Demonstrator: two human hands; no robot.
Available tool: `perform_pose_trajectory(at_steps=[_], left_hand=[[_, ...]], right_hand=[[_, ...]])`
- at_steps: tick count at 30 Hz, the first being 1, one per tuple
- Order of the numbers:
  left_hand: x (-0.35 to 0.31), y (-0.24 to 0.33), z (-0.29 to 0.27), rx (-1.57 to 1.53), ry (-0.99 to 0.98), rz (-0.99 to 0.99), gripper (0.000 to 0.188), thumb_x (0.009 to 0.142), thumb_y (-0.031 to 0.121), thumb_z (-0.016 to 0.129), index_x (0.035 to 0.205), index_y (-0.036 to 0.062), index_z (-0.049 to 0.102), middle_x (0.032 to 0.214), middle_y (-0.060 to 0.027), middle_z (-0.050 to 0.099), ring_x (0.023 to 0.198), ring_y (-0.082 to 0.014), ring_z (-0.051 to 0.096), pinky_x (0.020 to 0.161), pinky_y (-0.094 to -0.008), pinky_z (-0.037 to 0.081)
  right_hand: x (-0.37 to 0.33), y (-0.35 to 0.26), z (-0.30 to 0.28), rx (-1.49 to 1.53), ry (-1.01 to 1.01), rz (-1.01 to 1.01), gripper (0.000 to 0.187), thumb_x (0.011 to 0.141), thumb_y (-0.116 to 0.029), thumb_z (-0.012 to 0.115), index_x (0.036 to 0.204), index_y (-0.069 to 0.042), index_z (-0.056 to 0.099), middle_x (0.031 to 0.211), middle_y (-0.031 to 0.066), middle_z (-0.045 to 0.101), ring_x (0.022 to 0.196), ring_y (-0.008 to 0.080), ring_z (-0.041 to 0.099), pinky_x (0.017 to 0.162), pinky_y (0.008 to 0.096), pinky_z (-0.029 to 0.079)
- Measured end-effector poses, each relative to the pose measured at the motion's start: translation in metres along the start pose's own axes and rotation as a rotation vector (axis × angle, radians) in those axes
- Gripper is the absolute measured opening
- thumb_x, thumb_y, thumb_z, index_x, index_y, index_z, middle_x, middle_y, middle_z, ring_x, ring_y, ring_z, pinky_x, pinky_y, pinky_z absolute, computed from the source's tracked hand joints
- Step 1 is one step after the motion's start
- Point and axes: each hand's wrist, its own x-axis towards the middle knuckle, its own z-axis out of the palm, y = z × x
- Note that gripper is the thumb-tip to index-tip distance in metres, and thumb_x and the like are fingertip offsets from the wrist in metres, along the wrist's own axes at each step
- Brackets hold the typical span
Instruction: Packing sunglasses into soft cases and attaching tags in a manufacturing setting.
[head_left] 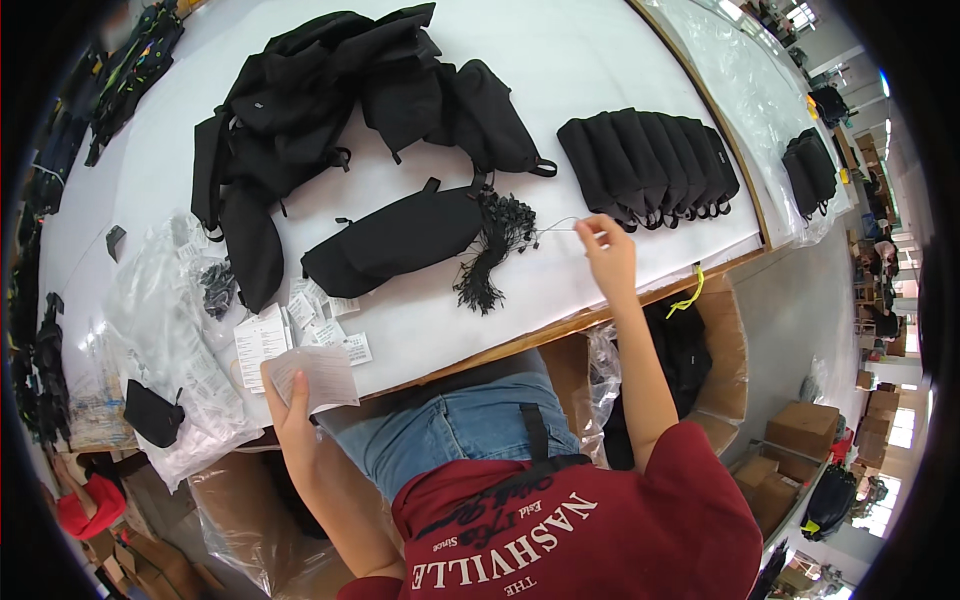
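Note:
Near the table's front edge, my left hand [292, 393] is closed on a white printed paper tag [318, 377]. My right hand [606, 250] pinches a thin dark string [558, 226] over the table, to the right of a tangled bunch of black tag strings [490, 245]. Left of that bunch lies a black fabric pouch [395, 240], flat on the white table. More printed tags [325, 320] lie loose just beyond my left hand, beside a stack of folded white leaflets [262, 345].
A heap of black pouches [310, 95] covers the table's far middle. Several black pouches [650, 165] stand in a row at right. Clear plastic bags [170, 330] lie at left near a small black pouch [153, 413]. Cardboard boxes [725, 330] sit below the table edge.

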Motion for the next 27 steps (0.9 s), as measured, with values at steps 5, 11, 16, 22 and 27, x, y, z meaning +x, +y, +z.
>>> perform_pose_trajectory(at_steps=[5,11,16,22,27], left_hand=[[-0.008,-0.001,0.009,0.012,-0.033,-0.051,0.056,0.092,0.026,0.061,0.135,0.0002,0.035,0.126,-0.0131,0.046,0.113,-0.0212,0.043,0.099,-0.0301,0.032],[-0.008,0.007,0.013,0.19,-0.231,-0.001,0.069,0.075,0.042,0.075,0.122,0.0063,0.039,0.11,-0.009,0.047,0.102,-0.0195,0.044,0.09,-0.0291,0.037],[-0.008,-0.008,0.012,0.151,-0.265,0.041,0.066,0.072,0.032,0.077,0.121,0.0071,0.04,0.103,-0.0058,0.045,0.087,-0.0116,0.043,0.068,-0.0232,0.038],[-0.006,-0.011,0.03,0.2,-0.339,0.086,0.054,0.075,0.015,0.073,0.118,0.0057,0.042,0.102,-0.0073,0.048,0.092,-0.0142,0.047,0.082,-0.0252,0.04],[-0.018,0.004,0.044,0.139,-0.345,0.049,0.037,0.078,0.001,0.064,0.112,0.0018,0.048,0.103,-0.0062,0.05,0.093,-0.0154,0.05,0.084,-0.0251,0.04]], right_hand=[[-0.002,0.041,-0.043,-0.283,0.097,0.172,0.019,0.082,-0.025,0.067,0.09,-0.007,0.064,0.077,0.0061,0.062,0.062,0.0213,0.057,0.06,0.0328,0.045],[-0.012,0.025,-0.049,-0.526,0.077,0.105,0.022,0.08,-0.021,0.067,0.098,-0.013,0.058,0.08,0.0054,0.053,0.073,0.0255,0.057,0.064,0.0362,0.045],[0.013,0.017,-0.028,-0.499,-0.039,-0.069,0.014,0.079,-0.017,0.068,0.089,-0.011,0.059,0.079,0.0068,0.055,0.073,0.0276,0.058,0.064,0.0381,0.046],[0.028,0.032,-0.033,-0.695,-0.221,-0.175,0.018,0.079,-0.014,0.066,0.092,-0.005,0.059,0.084,0.0121,0.059,0.078,0.0309,0.06,0.066,0.0389,0.048],[-0.014,-0.042,-0.011,0.285,-0.453,0.122,0.012,0.088,-0.011,0.061,0.088,-0.002,0.053,0.069,0.004,0.057,0.061,0.0102,0.053,0.057,0.0251,0.043]])
